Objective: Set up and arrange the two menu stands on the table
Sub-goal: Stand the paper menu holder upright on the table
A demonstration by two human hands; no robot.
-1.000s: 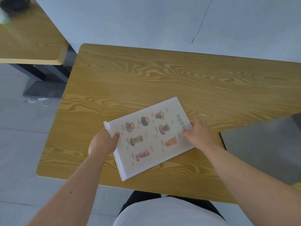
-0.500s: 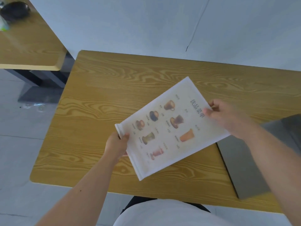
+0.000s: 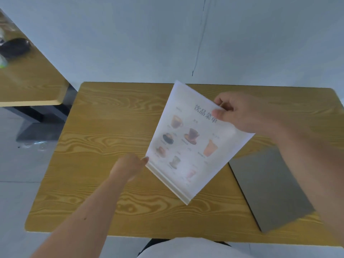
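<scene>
Above the middle of the wooden table, we are lifting the menu stand and tipping it toward upright. A second ago it was lying nearly flat, low over the near part of the tabletop; now its printed face is turning toward us, its top edge is rising toward the wall, and its base strip is hanging lowest, clear of the wood. Our right hand is pinching the top corner beside the heading, thumb on the front and fingers behind. Our left hand is closing loosely at the left end of the base strip, fingertips touching that corner; whether it is truly gripping or only steadying, we cannot tell. Since a second ago the right hand is carrying more of the lift and the left is acting more as a pivot. We are judging this as the standing-up step for the first stand, with the set-down not yet done. To our right, a flat grey panel is lying on the table, partly behind the menu's lower edge; it may be the second stand, though we cannot confirm that. Another table is sitting well apart at far left.
</scene>
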